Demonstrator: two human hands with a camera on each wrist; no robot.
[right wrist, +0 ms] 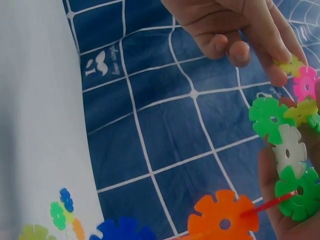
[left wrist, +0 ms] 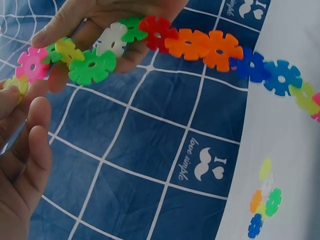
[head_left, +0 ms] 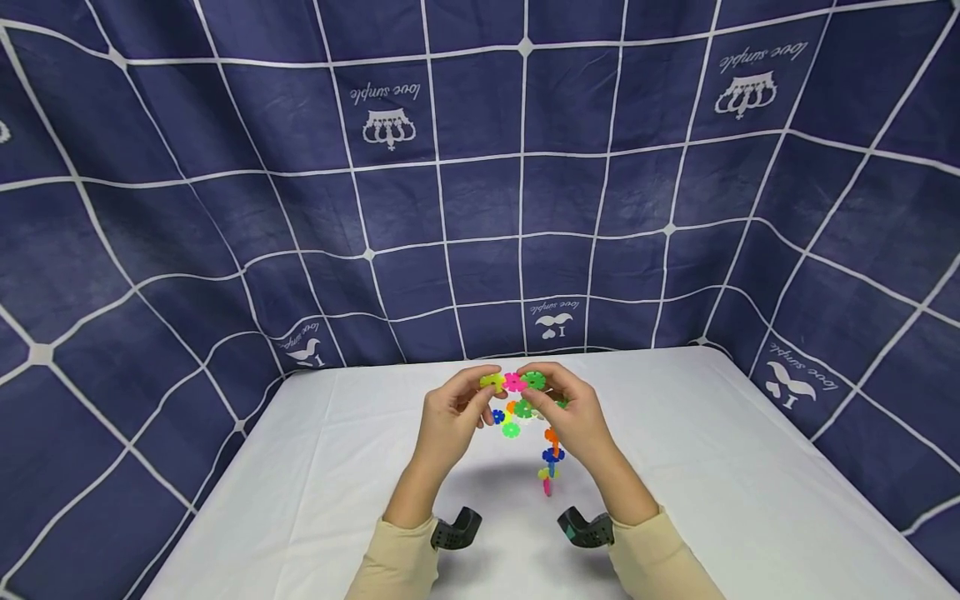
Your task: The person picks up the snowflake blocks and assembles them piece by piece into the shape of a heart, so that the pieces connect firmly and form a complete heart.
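Note:
Both hands are raised over the table with a chain of interlocking plastic snowflake discs between them. My left hand [head_left: 447, 417] pinches a yellow disc [head_left: 492, 382] between thumb and fingertips. Joined beside it is a pink disc [left wrist: 33, 65], which meets a green disc [head_left: 533, 381] held by my right hand [head_left: 583, 417]. The chain runs on across the right fingers, through a white disc [left wrist: 111, 40] and a red disc [left wrist: 158, 34]. From there it hangs down past orange [left wrist: 220, 51] and blue discs [left wrist: 281, 78] to a pink end disc [head_left: 547, 487].
Beyond the hands, a few loose discs lie on the white-covered table [head_left: 337, 467], among them a blue disc [left wrist: 255, 226], a green disc [left wrist: 273, 202] and an orange disc [left wrist: 256, 201]. A navy checked curtain [head_left: 480, 200] surrounds the table at back and sides.

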